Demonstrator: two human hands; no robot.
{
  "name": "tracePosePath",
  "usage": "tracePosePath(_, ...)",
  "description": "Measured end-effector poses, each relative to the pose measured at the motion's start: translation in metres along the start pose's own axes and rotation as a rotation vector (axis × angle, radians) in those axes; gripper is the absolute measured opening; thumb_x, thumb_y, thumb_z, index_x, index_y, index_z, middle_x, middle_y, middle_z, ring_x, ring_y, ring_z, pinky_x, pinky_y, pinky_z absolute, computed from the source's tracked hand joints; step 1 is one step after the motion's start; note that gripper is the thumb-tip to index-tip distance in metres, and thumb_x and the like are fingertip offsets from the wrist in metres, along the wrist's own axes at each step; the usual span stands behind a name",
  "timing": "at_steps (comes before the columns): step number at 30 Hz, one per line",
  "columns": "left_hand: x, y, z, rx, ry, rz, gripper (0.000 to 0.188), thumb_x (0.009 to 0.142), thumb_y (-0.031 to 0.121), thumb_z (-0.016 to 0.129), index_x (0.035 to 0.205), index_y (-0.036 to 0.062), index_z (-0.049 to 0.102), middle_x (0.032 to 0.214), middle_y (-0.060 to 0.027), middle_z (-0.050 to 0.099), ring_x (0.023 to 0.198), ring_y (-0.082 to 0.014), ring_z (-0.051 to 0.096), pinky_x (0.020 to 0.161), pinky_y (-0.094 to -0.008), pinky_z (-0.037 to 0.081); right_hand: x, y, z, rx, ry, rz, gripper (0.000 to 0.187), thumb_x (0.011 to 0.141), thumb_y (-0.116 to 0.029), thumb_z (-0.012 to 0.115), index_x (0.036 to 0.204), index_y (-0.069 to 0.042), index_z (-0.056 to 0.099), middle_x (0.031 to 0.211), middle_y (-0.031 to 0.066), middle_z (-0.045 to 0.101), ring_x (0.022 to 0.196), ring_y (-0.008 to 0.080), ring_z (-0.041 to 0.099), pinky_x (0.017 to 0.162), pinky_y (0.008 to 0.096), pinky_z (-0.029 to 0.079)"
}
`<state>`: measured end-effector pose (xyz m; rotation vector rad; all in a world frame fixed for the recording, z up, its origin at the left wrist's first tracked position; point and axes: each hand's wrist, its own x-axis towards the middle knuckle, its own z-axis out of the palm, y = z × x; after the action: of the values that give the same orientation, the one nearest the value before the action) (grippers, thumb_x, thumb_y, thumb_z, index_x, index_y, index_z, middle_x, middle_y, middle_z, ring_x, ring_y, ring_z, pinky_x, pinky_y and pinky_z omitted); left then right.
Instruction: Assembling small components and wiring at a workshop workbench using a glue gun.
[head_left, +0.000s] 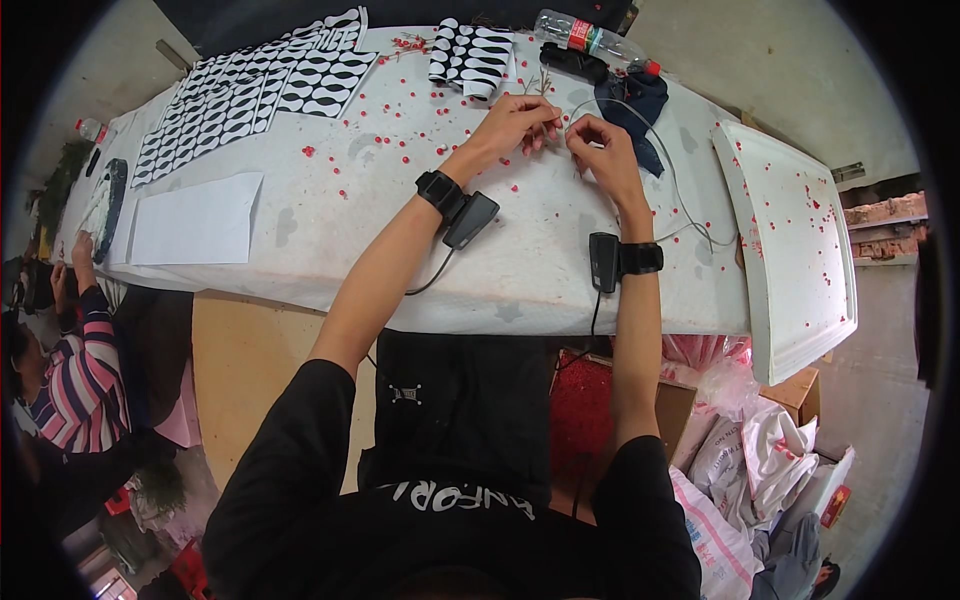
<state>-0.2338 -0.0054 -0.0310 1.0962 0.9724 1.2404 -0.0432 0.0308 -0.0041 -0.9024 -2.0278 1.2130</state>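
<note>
Over the white table (520, 270), strewn with small red beads (400, 130), my two hands meet fingertip to fingertip. My left hand (515, 122) pinches something small at the end of a thin grey wire (678, 195). My right hand (603, 152) pinches the same wire right beside it. From my fingers the wire arcs off to the right and trails down across the table. Whether a bead sits between my fingertips is too small to tell. Each wrist carries a black band with a small black device.
Black-and-white patterned sheets (250, 90) and a white paper (195, 220) lie at the left. A plastic bottle (590, 38) and dark blue cloth (640, 100) sit behind my hands. A white tray (790, 250) stands right, a box of red beads (585, 400) below. Another person's striped sleeve (80, 385) is far left.
</note>
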Motion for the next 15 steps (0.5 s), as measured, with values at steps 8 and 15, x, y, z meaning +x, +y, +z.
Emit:
tracePosePath(8, 0.0015, -0.0018, -0.0028, -0.095, 0.043, 0.004, 0.022, 0.093, 0.023, 0.061, 0.089, 0.0019, 0.066, 0.074, -0.0042, 0.063, 0.056, -0.0086, 0.054, 0.046, -0.0219, 0.041, 0.0005, 0.0031, 0.0015, 0.027, 0.026, 0.003, 0.013, 0.076, -0.010, 0.066, 0.077, 0.002, 0.061, 0.066, 0.0021, 0.058, 0.060, 0.0070, 0.048, 0.054, 0.0232, 0.039)
tracePosePath(15, 0.0011, -0.0001, -0.0013, -0.092, 0.051, -0.021, 0.021, 0.093, 0.022, 0.061, 0.089, 0.0020, 0.066, 0.074, -0.0040, 0.063, 0.056, -0.0088, 0.055, 0.046, -0.0221, 0.041, -0.0003, 0.0010, 0.0012, 0.030, 0.015, 0.029, 0.014, 0.078, -0.012, 0.066, 0.078, 0.002, 0.062, 0.066, 0.0019, 0.058, 0.059, 0.0069, 0.048, 0.054, 0.0227, 0.039)
